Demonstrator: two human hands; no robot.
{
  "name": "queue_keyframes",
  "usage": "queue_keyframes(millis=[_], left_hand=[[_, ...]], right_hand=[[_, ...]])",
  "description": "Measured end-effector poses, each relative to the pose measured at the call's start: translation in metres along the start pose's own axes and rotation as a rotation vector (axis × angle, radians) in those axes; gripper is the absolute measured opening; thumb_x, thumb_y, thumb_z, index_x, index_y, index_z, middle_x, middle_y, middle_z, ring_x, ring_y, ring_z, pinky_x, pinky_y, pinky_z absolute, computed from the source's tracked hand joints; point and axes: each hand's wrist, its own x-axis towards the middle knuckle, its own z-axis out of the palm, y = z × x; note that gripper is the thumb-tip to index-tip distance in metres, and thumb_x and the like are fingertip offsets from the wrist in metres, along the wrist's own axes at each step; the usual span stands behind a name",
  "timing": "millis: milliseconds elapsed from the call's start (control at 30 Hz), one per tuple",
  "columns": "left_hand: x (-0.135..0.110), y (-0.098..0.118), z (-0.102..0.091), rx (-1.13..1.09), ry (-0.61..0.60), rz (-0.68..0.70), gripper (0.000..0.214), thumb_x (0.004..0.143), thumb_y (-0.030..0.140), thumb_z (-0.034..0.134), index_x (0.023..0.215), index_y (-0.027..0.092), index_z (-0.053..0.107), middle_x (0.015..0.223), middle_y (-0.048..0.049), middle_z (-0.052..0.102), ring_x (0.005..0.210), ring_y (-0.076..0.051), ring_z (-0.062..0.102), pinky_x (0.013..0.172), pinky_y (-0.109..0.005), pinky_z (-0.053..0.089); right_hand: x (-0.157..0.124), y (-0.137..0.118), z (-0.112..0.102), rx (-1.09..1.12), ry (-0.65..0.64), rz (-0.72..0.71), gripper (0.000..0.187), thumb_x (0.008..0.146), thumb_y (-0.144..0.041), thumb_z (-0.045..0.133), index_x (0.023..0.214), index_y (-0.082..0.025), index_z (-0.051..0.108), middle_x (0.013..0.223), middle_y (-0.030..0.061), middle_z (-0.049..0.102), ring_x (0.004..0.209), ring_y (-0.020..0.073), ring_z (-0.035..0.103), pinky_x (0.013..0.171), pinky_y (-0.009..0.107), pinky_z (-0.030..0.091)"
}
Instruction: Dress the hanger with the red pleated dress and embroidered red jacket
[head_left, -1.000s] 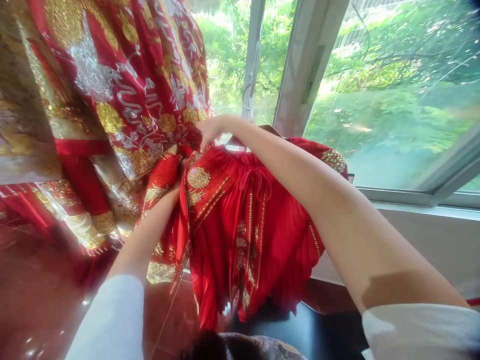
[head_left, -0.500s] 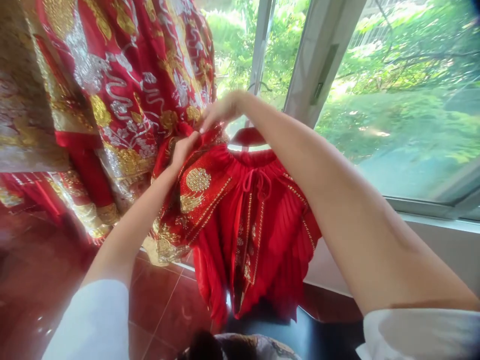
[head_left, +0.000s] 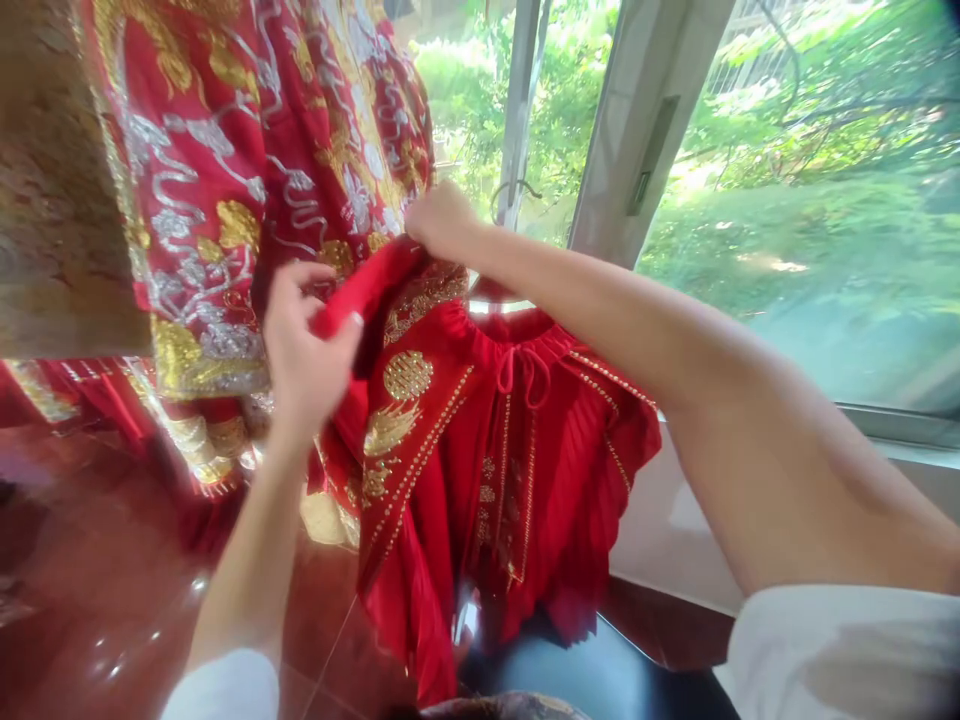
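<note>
One red fold of cloth, stretched between both hands: upper end inside the closed right hand, lower end beside the part-open left hand, thumb and fingers spread, firm hold not clear. Just below and right of the grip, red skirt, hanging. Below the right wrist, hanger, partly hidden; left of and behind the grip, embroidered garment. Could slip leftward-end first from too loose a pinch, drag the skirt askew through over-hard pulling, or snag on nearby stitching.
</note>
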Motion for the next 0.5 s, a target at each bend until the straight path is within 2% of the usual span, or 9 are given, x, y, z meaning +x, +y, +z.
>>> queue_keyframes(millis=[67,100,167,200,267,333,367,433,500], left_hand=[[-0.039,0.034,0.017,0.013,-0.09,0.041,0.042,0.079,0.005,0.055,0.119,0.02,0.055,0.12,-0.0063,0.063,0.102,-0.018,0.063,0.091,-0.032,0.051],[-0.056,0.042,0.031,0.01,-0.155,0.069,0.043,0.08,0.004,0.051,0.12,0.021,0.055,0.119,-0.0066,0.065,0.101,-0.018,0.064,0.09,-0.032,0.052],[-0.076,0.039,0.058,0.046,-0.24,0.02,0.046,0.081,0.003,0.048,0.122,0.021,0.054,0.118,-0.0078,0.067,0.098,-0.021,0.066,0.086,-0.034,0.053],[-0.078,0.028,0.068,0.074,-0.267,-0.014,0.047,0.08,0.003,0.047,0.123,0.021,0.054,0.119,-0.0085,0.067,0.098,-0.022,0.066,0.086,-0.036,0.053],[-0.07,-0.001,0.077,0.138,-0.305,-0.082,0.047,0.08,0.003,0.047,0.122,0.022,0.056,0.121,-0.0089,0.066,0.1,-0.025,0.066,0.088,-0.039,0.051],[-0.054,-0.026,0.073,0.161,-0.325,-0.136,0.043,0.081,0.005,0.048,0.118,0.023,0.058,0.117,-0.0079,0.068,0.102,-0.027,0.066,0.09,-0.041,0.05],[-0.047,-0.032,0.071,0.148,-0.309,-0.163,0.04,0.082,0.006,0.049,0.116,0.023,0.059,0.114,-0.0073,0.069,0.102,-0.027,0.066,0.091,-0.042,0.049],[-0.04,-0.028,0.071,0.08,-0.2,-0.202,0.035,0.083,0.008,0.05,0.115,0.021,0.058,0.111,-0.0069,0.069,0.102,-0.026,0.065,0.093,-0.04,0.048],[-0.046,-0.009,0.084,-0.024,-0.086,-0.178,0.032,0.085,0.008,0.049,0.115,0.019,0.055,0.112,-0.0085,0.068,0.103,-0.023,0.064,0.096,-0.038,0.047]], right_hand=[[0.0,-0.001,-0.013,-0.157,0.059,-0.01,0.033,0.085,-0.011,0.04,0.056,-0.011,0.056,0.068,0.0083,0.068,0.108,0.0235,0.06,0.099,0.044,0.035],[-0.003,-0.001,-0.018,-0.218,0.062,-0.039,0.036,0.086,-0.014,0.038,0.055,-0.012,0.055,0.066,0.0065,0.067,0.106,0.0197,0.06,0.097,0.04,0.037],[-0.014,0.001,-0.023,-0.164,0.054,-0.087,0.041,0.09,-0.018,0.035,0.052,-0.013,0.052,0.059,0.004,0.065,0.105,0.0151,0.06,0.091,0.032,0.039],[-0.021,0.004,-0.024,-0.126,0.039,-0.088,0.044,0.091,-0.02,0.035,0.05,-0.014,0.05,0.056,0.0033,0.063,0.105,0.0136,0.06,0.087,0.028,0.04],[-0.036,0.012,-0.024,-0.119,0.0,-0.058,0.045,0.092,-0.019,0.036,0.049,-0.014,0.049,0.057,0.0027,0.064,0.102,0.0119,0.062,0.082,0.026,0.04],[-0.048,0.019,-0.024,-0.194,-0.038,0.02,0.045,0.093,-0.018,0.036,0.051,-0.012,0.05,0.063,0.0035,0.067,0.098,0.011,0.062,0.08,0.026,0.039],[-0.051,0.022,-0.024,-0.241,-0.063,0.065,0.045,0.094,-0.019,0.036,0.052,-0.011,0.052,0.068,0.0045,0.068,0.097,0.0112,0.062,0.079,0.026,0.039],[-0.054,0.023,-0.024,-0.319,-0.115,0.137,0.041,0.094,-0.019,0.04,0.058,-0.009,0.057,0.078,0.0073,0.071,0.096,0.0139,0.062,0.078,0.028,0.041],[-0.052,0.021,-0.023,-0.385,-0.156,0.151,0.024,0.09,-0.013,0.049,0.071,-0.008,0.064,0.093,0.0105,0.072,0.098,0.0189,0.064,0.079,0.03,0.044]])
